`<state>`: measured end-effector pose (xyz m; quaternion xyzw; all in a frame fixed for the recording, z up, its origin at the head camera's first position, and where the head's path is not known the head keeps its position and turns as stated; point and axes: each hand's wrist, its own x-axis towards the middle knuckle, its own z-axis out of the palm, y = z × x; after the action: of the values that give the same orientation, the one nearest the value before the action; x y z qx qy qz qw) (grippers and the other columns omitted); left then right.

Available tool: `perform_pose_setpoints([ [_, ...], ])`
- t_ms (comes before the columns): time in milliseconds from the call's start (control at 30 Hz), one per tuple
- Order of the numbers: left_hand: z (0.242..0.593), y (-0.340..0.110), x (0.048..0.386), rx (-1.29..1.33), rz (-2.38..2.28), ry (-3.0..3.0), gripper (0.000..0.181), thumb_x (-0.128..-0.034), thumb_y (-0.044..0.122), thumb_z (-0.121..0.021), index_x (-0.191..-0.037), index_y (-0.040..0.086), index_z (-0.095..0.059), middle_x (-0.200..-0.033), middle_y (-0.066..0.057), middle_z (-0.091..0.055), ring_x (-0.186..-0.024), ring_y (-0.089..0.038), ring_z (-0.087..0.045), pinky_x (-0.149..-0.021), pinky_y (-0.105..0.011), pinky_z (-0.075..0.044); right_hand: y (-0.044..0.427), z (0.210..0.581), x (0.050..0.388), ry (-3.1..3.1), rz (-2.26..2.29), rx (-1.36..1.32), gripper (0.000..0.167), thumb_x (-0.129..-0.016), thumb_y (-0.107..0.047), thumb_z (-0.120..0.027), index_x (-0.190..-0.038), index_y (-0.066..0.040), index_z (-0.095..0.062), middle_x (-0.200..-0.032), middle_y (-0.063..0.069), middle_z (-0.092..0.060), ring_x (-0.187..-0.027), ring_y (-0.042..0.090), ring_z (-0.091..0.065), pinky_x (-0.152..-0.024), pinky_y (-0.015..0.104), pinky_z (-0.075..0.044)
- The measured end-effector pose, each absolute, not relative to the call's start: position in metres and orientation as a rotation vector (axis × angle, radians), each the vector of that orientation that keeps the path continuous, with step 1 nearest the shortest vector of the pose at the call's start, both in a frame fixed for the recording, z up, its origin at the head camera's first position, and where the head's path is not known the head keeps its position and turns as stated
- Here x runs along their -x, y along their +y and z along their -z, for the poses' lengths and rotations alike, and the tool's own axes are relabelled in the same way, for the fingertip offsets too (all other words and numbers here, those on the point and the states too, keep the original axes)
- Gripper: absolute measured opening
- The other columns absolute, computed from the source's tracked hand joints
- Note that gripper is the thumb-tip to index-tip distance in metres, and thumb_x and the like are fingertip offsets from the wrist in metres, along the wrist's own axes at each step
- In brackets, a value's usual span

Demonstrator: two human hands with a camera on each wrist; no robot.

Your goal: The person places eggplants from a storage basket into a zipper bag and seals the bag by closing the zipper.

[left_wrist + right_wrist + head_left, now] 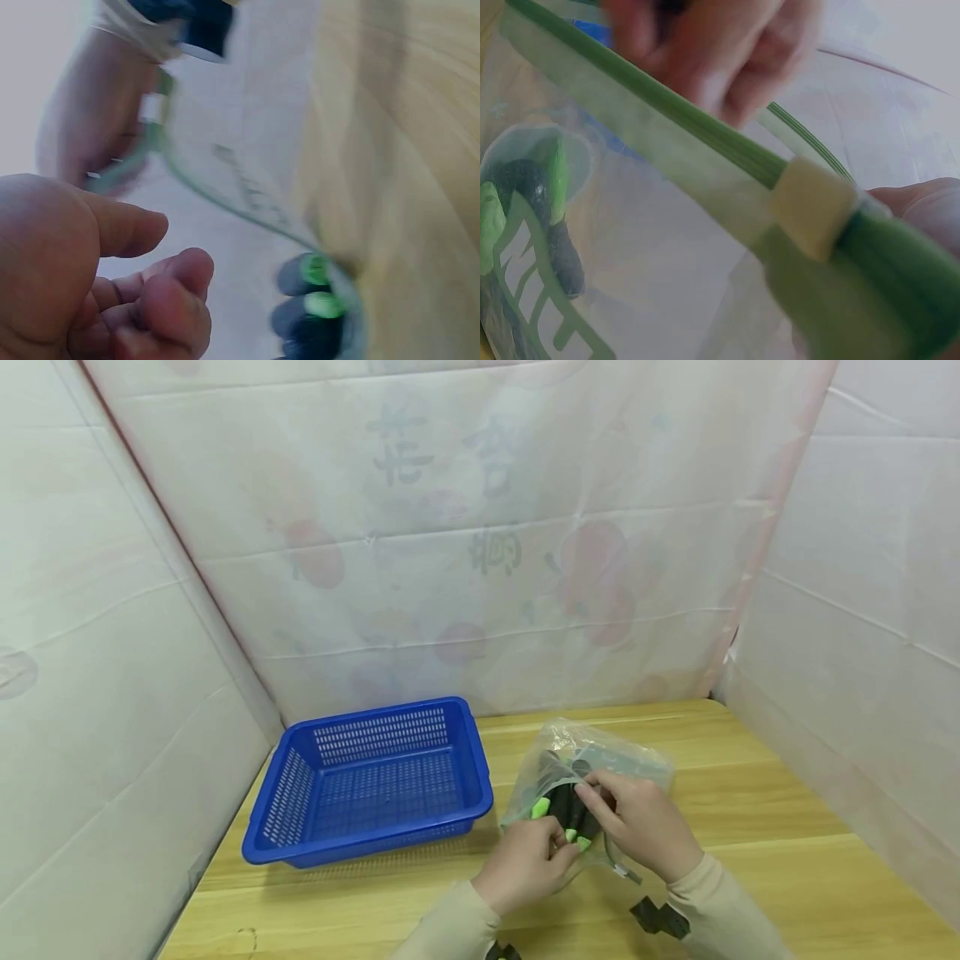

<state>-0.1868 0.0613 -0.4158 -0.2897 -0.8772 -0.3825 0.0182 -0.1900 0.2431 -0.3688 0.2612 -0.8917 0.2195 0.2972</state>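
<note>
A clear zip bag (630,764) with a green zip edge and a pale slider (814,206) lies on the table, its mouth spread toward me. Inside are several black items (558,802) with bright green ends (324,304); their exact kind is unclear. My right hand (645,827) pinches the rim of the bag near the slider. At the mouth, my left hand (528,864) is close to the green ends. In the left wrist view its fingers are loosely bent, thumb apart from them, with nothing between.
A blue plastic basket (480,810) with slotted walls stands to the left of the bag. Wood-grain table (765,852) extends around both. White printed cloth (450,610) encloses the back and sides.
</note>
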Motion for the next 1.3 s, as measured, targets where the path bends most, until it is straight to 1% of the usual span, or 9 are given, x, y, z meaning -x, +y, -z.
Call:
perform_pose_setpoints([
  [133, 0.403, 0.045, 0.179, 0.874, 1.228, -2.721, 0.022, -0.0928, 0.029, -0.065, -0.075, 0.016, -0.060, -0.055, 0.014, -0.046, -0.045, 0.000, -0.040, -0.042, -0.018, -0.036, 0.243, 0.369, 0.191, -2.368, -0.575, -0.701, 0.008, -0.092, -0.020, -0.066, -0.086, -0.024, -0.065, -0.062, -0.023, -0.046, -0.048, -0.005, -0.036, -0.046, 0.018, -0.035],
  [300, 0.392, 0.026, 0.180, 0.814, 1.264, -2.660, 0.025, -0.0941, 0.033, -0.063, -0.074, 0.017, -0.060, -0.055, 0.013, -0.047, -0.045, 0.000, -0.041, -0.042, -0.019, -0.035, 0.243, 0.371, 0.192, -2.364, -0.568, -0.703, 0.008, -0.092, -0.020, -0.066, -0.085, -0.023, -0.065, -0.061, -0.022, -0.045, -0.048, -0.005, -0.036, -0.046, 0.018, -0.036],
  [500, 0.386, 0.009, 0.185, 0.682, 1.210, -2.595, 0.022, -0.0881, 0.028, -0.071, -0.076, 0.017, -0.057, -0.060, 0.012, -0.050, -0.050, 0.000, -0.044, -0.045, -0.020, -0.038, 0.245, 0.370, 0.193, -2.356, -0.558, -0.689, 0.008, -0.092, -0.020, -0.067, -0.084, -0.022, -0.066, -0.061, -0.023, -0.045, -0.048, -0.005, -0.036, -0.047, 0.019, -0.037],
  [667, 0.388, 0.003, 0.188, 0.597, 1.017, -2.673, 0.025, -0.0851, 0.030, -0.073, -0.087, 0.009, -0.060, -0.058, 0.011, -0.049, -0.048, -0.002, -0.044, -0.044, -0.022, -0.037, 0.247, 0.369, 0.192, -2.373, -0.552, -0.682, 0.009, -0.092, -0.021, -0.066, -0.084, -0.025, -0.065, -0.061, -0.024, -0.045, -0.048, -0.005, -0.037, -0.047, 0.019, -0.036],
  [800, 0.395, 0.001, 0.190, 0.625, 0.942, -2.715, 0.031, -0.0861, 0.031, -0.072, -0.097, 0.004, -0.062, -0.056, 0.010, -0.050, -0.046, -0.001, -0.045, -0.043, -0.022, -0.037, 0.248, 0.369, 0.192, -2.384, -0.558, -0.669, 0.009, -0.093, -0.021, -0.065, -0.084, -0.025, -0.064, -0.061, -0.024, -0.045, -0.047, -0.005, -0.036, -0.046, 0.019, -0.036],
  [933, 0.403, 0.004, 0.192, 0.658, 0.949, -2.715, 0.030, -0.0868, 0.028, -0.072, -0.101, 0.003, -0.063, -0.058, 0.009, -0.054, -0.047, 0.000, -0.046, -0.044, -0.020, -0.038, 0.248, 0.368, 0.191, -2.378, -0.559, -0.668, 0.012, -0.093, -0.021, -0.065, -0.083, -0.027, -0.063, -0.060, -0.024, -0.044, -0.046, -0.005, -0.035, -0.045, 0.018, -0.034],
  [1100, 0.410, 0.008, 0.193, 0.680, 0.995, -2.657, 0.022, -0.0857, 0.018, -0.073, -0.097, 0.002, -0.065, -0.058, 0.008, -0.056, -0.047, 0.003, -0.044, -0.043, -0.017, -0.037, 0.248, 0.368, 0.191, -2.363, -0.553, -0.671, 0.012, -0.092, -0.020, -0.066, -0.082, -0.025, -0.063, -0.060, -0.024, -0.044, -0.047, -0.005, -0.035, -0.045, 0.018, -0.034],
  [1200, 0.412, 0.009, 0.193, 0.677, 0.981, -2.609, 0.012, -0.0850, 0.010, -0.072, -0.092, 0.002, -0.066, -0.059, 0.006, -0.057, -0.047, 0.004, -0.044, -0.043, -0.016, -0.037, 0.248, 0.368, 0.190, -2.367, -0.549, -0.678, 0.010, -0.092, -0.019, -0.066, -0.083, -0.024, -0.064, -0.061, -0.024, -0.044, -0.047, -0.004, -0.035, -0.045, 0.018, -0.034],
  [1300, 0.412, 0.009, 0.195, 0.682, 0.937, -2.578, 0.004, -0.0844, 0.005, -0.070, -0.083, 0.005, -0.066, -0.061, 0.006, -0.059, -0.048, 0.003, -0.044, -0.045, -0.016, -0.038, 0.248, 0.369, 0.190, -2.373, -0.544, -0.686, 0.009, -0.092, -0.019, -0.066, -0.084, -0.023, -0.064, -0.060, -0.023, -0.041, -0.047, -0.004, -0.034, -0.045, 0.018, -0.033],
])
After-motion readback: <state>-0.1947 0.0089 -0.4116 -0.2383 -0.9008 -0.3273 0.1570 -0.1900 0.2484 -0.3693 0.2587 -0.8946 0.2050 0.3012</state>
